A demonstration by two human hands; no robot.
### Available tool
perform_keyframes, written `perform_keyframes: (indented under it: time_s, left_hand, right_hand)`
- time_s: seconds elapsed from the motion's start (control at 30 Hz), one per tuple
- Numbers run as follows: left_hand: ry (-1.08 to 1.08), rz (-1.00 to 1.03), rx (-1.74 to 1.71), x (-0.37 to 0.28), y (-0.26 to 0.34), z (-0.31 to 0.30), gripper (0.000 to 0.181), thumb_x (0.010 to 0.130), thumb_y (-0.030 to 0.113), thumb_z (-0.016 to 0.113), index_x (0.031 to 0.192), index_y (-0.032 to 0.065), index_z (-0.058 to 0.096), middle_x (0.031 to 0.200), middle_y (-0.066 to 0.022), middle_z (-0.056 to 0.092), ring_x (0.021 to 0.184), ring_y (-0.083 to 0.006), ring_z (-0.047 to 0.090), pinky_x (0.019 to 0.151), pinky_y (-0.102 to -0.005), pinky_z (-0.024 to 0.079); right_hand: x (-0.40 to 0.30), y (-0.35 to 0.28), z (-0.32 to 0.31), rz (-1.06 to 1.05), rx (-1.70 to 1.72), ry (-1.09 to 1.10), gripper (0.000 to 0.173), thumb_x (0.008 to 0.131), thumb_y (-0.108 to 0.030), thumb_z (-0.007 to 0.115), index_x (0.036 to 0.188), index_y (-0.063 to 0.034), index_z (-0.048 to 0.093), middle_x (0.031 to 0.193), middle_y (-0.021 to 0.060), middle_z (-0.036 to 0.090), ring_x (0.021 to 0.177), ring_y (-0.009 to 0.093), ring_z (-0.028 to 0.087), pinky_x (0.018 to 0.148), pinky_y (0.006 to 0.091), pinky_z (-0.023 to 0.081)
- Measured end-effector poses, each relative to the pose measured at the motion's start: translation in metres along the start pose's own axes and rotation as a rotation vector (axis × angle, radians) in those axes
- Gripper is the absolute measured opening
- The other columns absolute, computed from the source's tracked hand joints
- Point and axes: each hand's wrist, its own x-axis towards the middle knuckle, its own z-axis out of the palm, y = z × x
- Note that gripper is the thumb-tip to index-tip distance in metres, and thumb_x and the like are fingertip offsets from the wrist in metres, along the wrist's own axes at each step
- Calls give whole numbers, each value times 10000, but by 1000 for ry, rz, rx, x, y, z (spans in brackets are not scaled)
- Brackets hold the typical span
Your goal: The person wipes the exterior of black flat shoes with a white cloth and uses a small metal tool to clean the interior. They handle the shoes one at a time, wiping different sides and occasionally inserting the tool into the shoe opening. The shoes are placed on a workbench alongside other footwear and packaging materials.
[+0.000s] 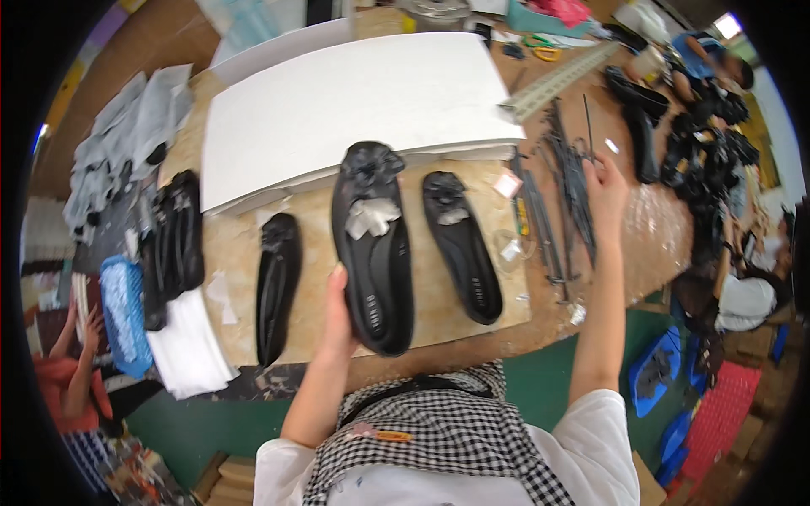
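My left hand (338, 326) grips the heel end of a black flat shoe (395, 284), raised above the bench. A bow sits on its toe, crumpled white paper (372, 218) fills the opening's front, and the insole bears writing. Right of it lies a matching black flat (462, 253), also with white paper inside. Another black flat (278, 284) rests on its side to the left. At the right, my right hand (607, 190) pinches a thin dark rod (587, 123) between thumb and fingers. Beneath that hand spreads a pile of dark thin rods (563, 171).
A large white box (361, 95) spans the bench's back. Black shoes (180, 234), white paper sheets (190, 341) and a blue basket (126, 316) stand left. Scissors (544, 50) and a slotted metal strip (560, 82) lie at back right. Other people work on both sides.
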Motion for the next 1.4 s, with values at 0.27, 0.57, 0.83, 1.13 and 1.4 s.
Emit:
perform_keyframes:
  time_s: [0.27, 0.57, 0.83, 1.13, 1.4]
  left_hand:
    - [118, 465, 221, 11, 14, 7, 659, 1041, 565, 249, 1373, 44, 479, 1281, -89, 605, 1159, -192, 584, 1026, -344, 439]
    - [283, 525, 277, 8, -35, -16, 787, 1019, 641, 174, 1415, 16, 441, 1374, -100, 548, 1267, -213, 516, 1099, -366, 378]
    - [165, 73, 287, -21, 15, -4, 537, 1009, 453, 477, 1291, 4, 561, 1063, -98, 702, 903, -191, 669, 826, -282, 522]
    - [12, 314, 1224, 23, -25, 87, 645, 838, 65, 628, 1457, 31, 448, 857, -103, 705, 665, -181, 648, 685, -314, 535]
    - [-158, -115, -56, -2, -25, 43, 556, 952, 277, 489, 1428, -4, 435, 1294, -140, 597, 1170, -244, 602, 982, -355, 506]
  right_hand:
    - [-152, -218, 13, -163, 293, -866, 340, 934, -141, 617, 1257, -34, 630, 628, 205, 578, 538, 322, 618, 522, 388, 455]
    - [-168, -232, 51, -407, 380, -393, 339, 922, -156, 625, 1237, -34, 639, 525, 101, 558, 458, 267, 577, 462, 393, 439]
    - [-163, -158, 42, -245, 607, -748, 332, 929, -173, 648, 1239, -57, 635, 848, 110, 729, 695, 155, 681, 634, 296, 523]
    - [-113, 22, 3, -130, -600, -227, 182, 909, -242, 643, 932, -61, 644, 810, 157, 677, 724, 385, 662, 639, 469, 524]
    - [-121, -59, -27, 164, 13, -242, 144, 882, -130, 691, 1013, -80, 655, 630, 70, 650, 539, 194, 605, 541, 336, 467]
